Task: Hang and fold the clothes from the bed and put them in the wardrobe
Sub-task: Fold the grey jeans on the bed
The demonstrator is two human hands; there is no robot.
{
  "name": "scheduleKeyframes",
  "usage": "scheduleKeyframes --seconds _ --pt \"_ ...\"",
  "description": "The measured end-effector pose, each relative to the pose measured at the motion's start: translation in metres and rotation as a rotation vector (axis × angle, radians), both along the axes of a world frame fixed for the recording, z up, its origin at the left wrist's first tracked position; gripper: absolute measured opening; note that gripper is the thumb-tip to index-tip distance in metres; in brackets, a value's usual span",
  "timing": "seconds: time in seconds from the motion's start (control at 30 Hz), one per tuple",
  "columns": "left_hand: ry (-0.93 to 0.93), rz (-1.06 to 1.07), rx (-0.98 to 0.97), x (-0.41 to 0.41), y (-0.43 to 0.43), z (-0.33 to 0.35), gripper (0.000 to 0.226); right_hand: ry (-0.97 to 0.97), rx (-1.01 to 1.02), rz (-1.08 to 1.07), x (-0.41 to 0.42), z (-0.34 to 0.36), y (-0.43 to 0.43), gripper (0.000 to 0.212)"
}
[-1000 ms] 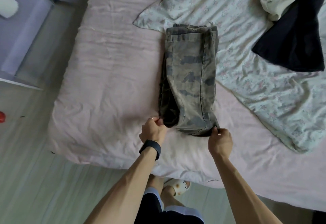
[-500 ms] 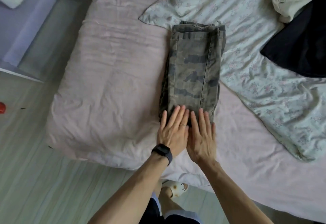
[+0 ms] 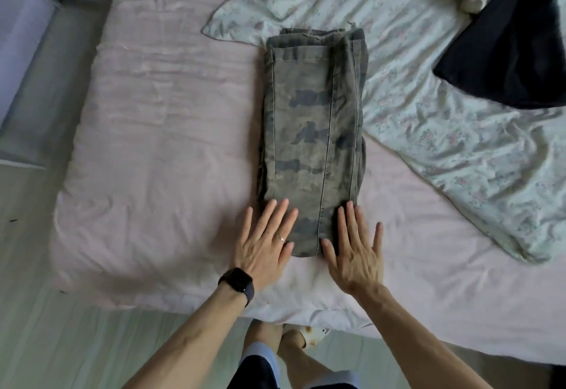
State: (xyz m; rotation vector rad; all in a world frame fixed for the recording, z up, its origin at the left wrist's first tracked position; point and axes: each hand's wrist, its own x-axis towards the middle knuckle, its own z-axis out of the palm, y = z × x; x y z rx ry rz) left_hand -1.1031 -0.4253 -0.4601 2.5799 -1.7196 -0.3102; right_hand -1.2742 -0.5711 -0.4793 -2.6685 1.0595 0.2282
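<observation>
Left hand and right hand are pressing flat, fingers straight, gripping nothing, on the near end of the folded trousers lying mid-bed. Best bet: pressing evenly and sweeping toward the far end, flattening the layers.

Camouflage trousers — pink sheet
</observation>
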Motion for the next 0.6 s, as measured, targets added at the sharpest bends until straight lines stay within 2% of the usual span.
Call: scheduleKeyframes --seconds 0.07,0.1,0.17,0.23,0.33,0.43,0.5,0.6 --pt "0.012 -0.191 0.039 -0.011 0.014 0.007 0.082 -0.036 0.002 0.194 -0.015 0.007 0.008 0.075" --pt "0.010 -0.194 0.091 -0.015 0.017 0.008 0.087 -0.030 0.006 0.270 -0.020 0.008 0.013 0.078" --pt "-0.034 -0.100 0.151 -0.014 0.008 0.009 0.093 -0.016 -0.019 0.273 -0.021 0.011 0.018 0.082" --pt "-0.102 -0.062 0.182 -0.006 -0.011 0.007 0.087 -0.019 -0.081 0.211 -0.006 0.012 0.016 0.075" --pt "-0.144 -0.092 0.243 0.007 -0.030 -0.001 0.071 -0.040 -0.168 0.280 0.017 0.007 0.006 0.052" --pt "-0.108 -0.119 0.376 0.004 -0.034 -0.001 0.067 0.039 -0.204 0.364 0.021 0.011 0.001 0.050" --pt "-0.033 -0.131 0.477 0.001 -0.035 0.008 0.070 0.132 -0.127 0.372 0.022 0.027 -0.001 0.052" --pt "0.030 -0.134 0.600 0.002 -0.037 0.042 0.084 0.336 0.168 0.376 0.033 0.067 -0.007 0.057"
